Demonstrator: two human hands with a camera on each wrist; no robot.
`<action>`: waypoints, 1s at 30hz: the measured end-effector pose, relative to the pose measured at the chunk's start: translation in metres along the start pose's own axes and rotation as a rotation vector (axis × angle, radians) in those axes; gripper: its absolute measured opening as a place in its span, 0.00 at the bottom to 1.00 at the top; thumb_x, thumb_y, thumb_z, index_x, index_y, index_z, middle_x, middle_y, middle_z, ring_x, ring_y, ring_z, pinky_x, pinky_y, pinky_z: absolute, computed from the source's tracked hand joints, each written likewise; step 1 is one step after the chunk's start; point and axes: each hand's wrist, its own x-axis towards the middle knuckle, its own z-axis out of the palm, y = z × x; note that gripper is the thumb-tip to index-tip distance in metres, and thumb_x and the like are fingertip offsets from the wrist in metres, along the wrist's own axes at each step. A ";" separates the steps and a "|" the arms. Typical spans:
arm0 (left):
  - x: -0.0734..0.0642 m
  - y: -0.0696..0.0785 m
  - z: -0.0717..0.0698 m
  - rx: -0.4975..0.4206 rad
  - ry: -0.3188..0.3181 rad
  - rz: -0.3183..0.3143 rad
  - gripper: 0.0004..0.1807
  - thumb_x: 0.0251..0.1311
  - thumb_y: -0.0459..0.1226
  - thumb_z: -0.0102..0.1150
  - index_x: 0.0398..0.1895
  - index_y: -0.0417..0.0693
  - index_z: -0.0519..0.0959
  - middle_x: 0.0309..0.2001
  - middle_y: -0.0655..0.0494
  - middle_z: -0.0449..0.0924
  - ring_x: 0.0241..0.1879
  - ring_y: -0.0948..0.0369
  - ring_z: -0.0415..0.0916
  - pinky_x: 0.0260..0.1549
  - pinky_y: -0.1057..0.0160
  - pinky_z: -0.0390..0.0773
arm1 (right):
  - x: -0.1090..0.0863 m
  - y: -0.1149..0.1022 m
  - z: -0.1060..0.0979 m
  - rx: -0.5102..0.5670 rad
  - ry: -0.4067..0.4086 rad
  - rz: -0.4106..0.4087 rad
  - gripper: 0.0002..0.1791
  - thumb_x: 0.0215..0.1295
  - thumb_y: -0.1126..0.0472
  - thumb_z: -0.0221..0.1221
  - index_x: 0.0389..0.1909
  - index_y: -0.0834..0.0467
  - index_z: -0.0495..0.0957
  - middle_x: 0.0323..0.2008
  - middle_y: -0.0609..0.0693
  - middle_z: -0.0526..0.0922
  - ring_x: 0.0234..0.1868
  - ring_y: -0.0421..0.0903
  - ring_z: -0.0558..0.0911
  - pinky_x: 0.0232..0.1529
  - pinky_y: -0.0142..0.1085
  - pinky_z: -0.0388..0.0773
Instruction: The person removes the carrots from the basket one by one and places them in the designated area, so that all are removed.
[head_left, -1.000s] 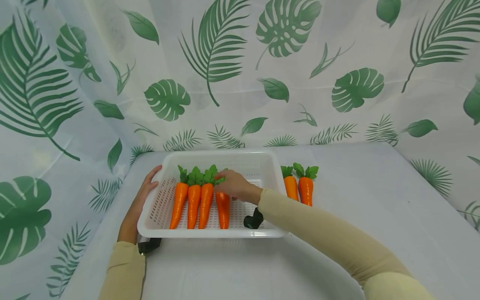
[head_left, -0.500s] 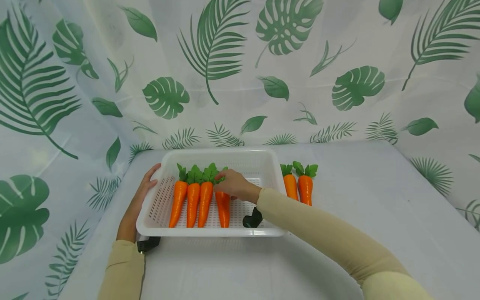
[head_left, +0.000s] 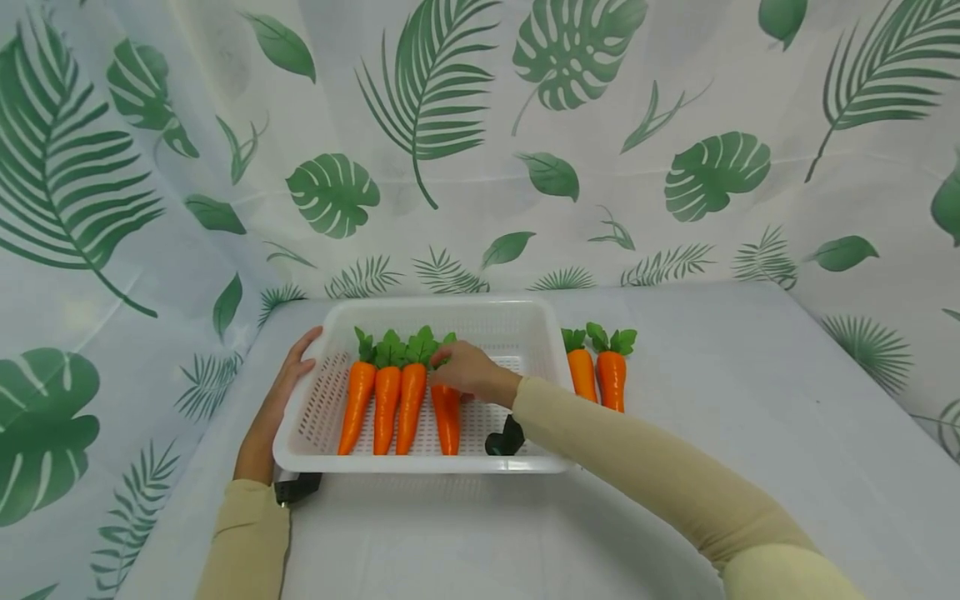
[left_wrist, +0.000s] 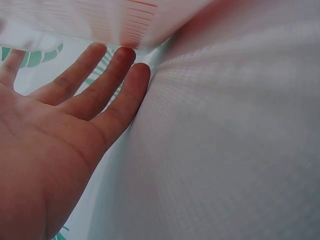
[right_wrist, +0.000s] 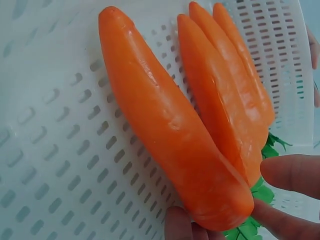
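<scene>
My left hand (head_left: 288, 379) lies along the left side of a white perforated plastic basket (head_left: 442, 465), its straight fingers (left_wrist: 107, 85) touching the wall in the left wrist view. Inside the basket, my right hand (head_left: 476, 372) pinches the top end of an orange carrot (head_left: 447, 421) with green leaves. In the right wrist view that carrot (right_wrist: 155, 115) lies slanted over the slotted floor, fingertips on both sides of its thick end. Three more carrots (head_left: 387, 408) lie side by side to its left, leaves toward the back. The right hand partly hides the held carrot's leaves.
Two carrots (head_left: 611, 375) lie on the white-covered table (head_left: 750, 400) just right of the basket, partly behind the right sleeve (head_left: 637, 450). A leaf-patterned curtain (head_left: 465, 192) hangs behind and to the left. Black wrist devices (head_left: 505, 437) show near both wrists.
</scene>
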 end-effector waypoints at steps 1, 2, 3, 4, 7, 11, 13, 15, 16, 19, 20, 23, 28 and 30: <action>-0.001 0.001 0.000 0.010 0.002 -0.013 0.34 0.81 0.34 0.41 0.87 0.41 0.49 0.66 0.58 0.64 0.55 0.74 0.73 0.52 0.72 0.76 | 0.000 0.000 0.000 0.009 -0.003 0.000 0.22 0.70 0.64 0.67 0.63 0.63 0.82 0.61 0.59 0.80 0.45 0.53 0.80 0.49 0.49 0.85; -0.002 0.001 0.001 0.018 0.007 -0.029 0.35 0.82 0.35 0.40 0.87 0.40 0.46 0.69 0.55 0.62 0.55 0.74 0.73 0.52 0.72 0.75 | 0.001 0.000 0.000 0.018 -0.007 -0.001 0.22 0.70 0.64 0.67 0.64 0.63 0.82 0.60 0.59 0.80 0.45 0.53 0.80 0.48 0.49 0.85; -0.002 0.002 0.001 0.031 0.011 -0.039 0.36 0.82 0.35 0.39 0.87 0.38 0.44 0.71 0.50 0.59 0.55 0.74 0.72 0.52 0.72 0.75 | 0.001 0.001 0.000 0.030 -0.011 -0.001 0.23 0.70 0.65 0.67 0.64 0.63 0.82 0.60 0.59 0.80 0.45 0.53 0.80 0.48 0.49 0.85; -0.003 0.003 0.002 0.038 0.014 -0.046 0.36 0.82 0.35 0.39 0.86 0.37 0.42 0.73 0.46 0.57 0.55 0.74 0.72 0.53 0.72 0.75 | 0.001 0.001 0.000 0.041 -0.015 -0.001 0.23 0.69 0.65 0.67 0.64 0.63 0.82 0.60 0.59 0.80 0.46 0.53 0.80 0.48 0.49 0.85; -0.003 0.004 0.002 0.041 0.018 -0.051 0.36 0.82 0.34 0.38 0.86 0.37 0.41 0.76 0.38 0.51 0.55 0.74 0.72 0.53 0.72 0.74 | 0.003 0.001 0.000 0.070 -0.024 0.001 0.23 0.69 0.66 0.67 0.64 0.63 0.82 0.60 0.60 0.81 0.48 0.53 0.80 0.47 0.49 0.85; -0.003 0.005 0.002 0.043 0.014 -0.048 0.35 0.82 0.35 0.38 0.88 0.42 0.45 0.77 0.37 0.49 0.56 0.74 0.72 0.53 0.72 0.75 | 0.004 0.001 0.001 0.092 -0.025 0.004 0.23 0.68 0.67 0.66 0.64 0.63 0.82 0.62 0.60 0.81 0.50 0.53 0.80 0.47 0.49 0.85; -0.004 0.005 0.003 0.044 0.010 -0.051 0.34 0.83 0.36 0.37 0.88 0.46 0.46 0.78 0.36 0.48 0.56 0.74 0.71 0.53 0.72 0.75 | 0.004 0.001 0.002 0.097 -0.022 0.005 0.23 0.68 0.68 0.66 0.64 0.63 0.83 0.62 0.60 0.81 0.49 0.53 0.80 0.48 0.48 0.85; -0.005 0.005 0.003 0.046 0.008 -0.063 0.34 0.84 0.36 0.37 0.88 0.49 0.46 0.79 0.36 0.47 0.57 0.74 0.71 0.53 0.71 0.74 | 0.005 0.002 0.002 0.105 -0.018 0.008 0.23 0.68 0.68 0.66 0.63 0.62 0.83 0.62 0.59 0.81 0.49 0.53 0.80 0.48 0.48 0.84; -0.005 0.005 0.003 0.047 0.009 -0.064 0.34 0.84 0.36 0.36 0.88 0.48 0.46 0.79 0.35 0.46 0.57 0.74 0.71 0.53 0.71 0.74 | 0.005 0.002 0.002 0.110 -0.018 0.009 0.22 0.68 0.69 0.66 0.63 0.62 0.83 0.62 0.59 0.80 0.49 0.53 0.80 0.48 0.47 0.84; -0.006 0.005 0.004 0.053 0.009 -0.075 0.34 0.85 0.37 0.35 0.89 0.47 0.43 0.80 0.34 0.45 0.57 0.73 0.70 0.54 0.72 0.74 | 0.005 0.003 0.003 0.124 -0.016 0.012 0.21 0.68 0.69 0.65 0.62 0.62 0.84 0.64 0.59 0.80 0.50 0.53 0.80 0.49 0.47 0.83; -0.006 0.005 0.003 0.054 0.009 -0.078 0.34 0.85 0.37 0.35 0.89 0.47 0.42 0.80 0.34 0.44 0.57 0.73 0.70 0.54 0.71 0.74 | 0.005 0.003 0.003 0.126 -0.017 0.013 0.21 0.68 0.69 0.65 0.62 0.62 0.84 0.65 0.60 0.79 0.50 0.53 0.80 0.49 0.48 0.83; -0.007 0.005 0.004 0.057 0.009 -0.086 0.34 0.85 0.37 0.34 0.89 0.47 0.42 0.80 0.34 0.45 0.58 0.73 0.70 0.54 0.71 0.74 | 0.005 0.004 0.002 0.129 -0.018 0.017 0.21 0.69 0.70 0.64 0.62 0.62 0.85 0.67 0.60 0.78 0.52 0.54 0.81 0.50 0.48 0.84; -0.007 0.005 0.004 0.048 0.004 -0.100 0.34 0.85 0.38 0.34 0.89 0.50 0.42 0.80 0.35 0.46 0.58 0.73 0.71 0.54 0.71 0.74 | 0.006 0.006 0.003 0.136 -0.015 0.024 0.21 0.68 0.71 0.64 0.62 0.62 0.85 0.69 0.60 0.77 0.53 0.54 0.81 0.50 0.49 0.85; -0.008 0.005 0.005 0.046 0.005 -0.103 0.34 0.85 0.38 0.34 0.89 0.50 0.42 0.80 0.36 0.46 0.58 0.73 0.71 0.55 0.71 0.74 | 0.006 0.006 0.003 0.139 -0.011 0.027 0.21 0.67 0.71 0.64 0.61 0.62 0.85 0.68 0.60 0.77 0.53 0.53 0.81 0.49 0.49 0.85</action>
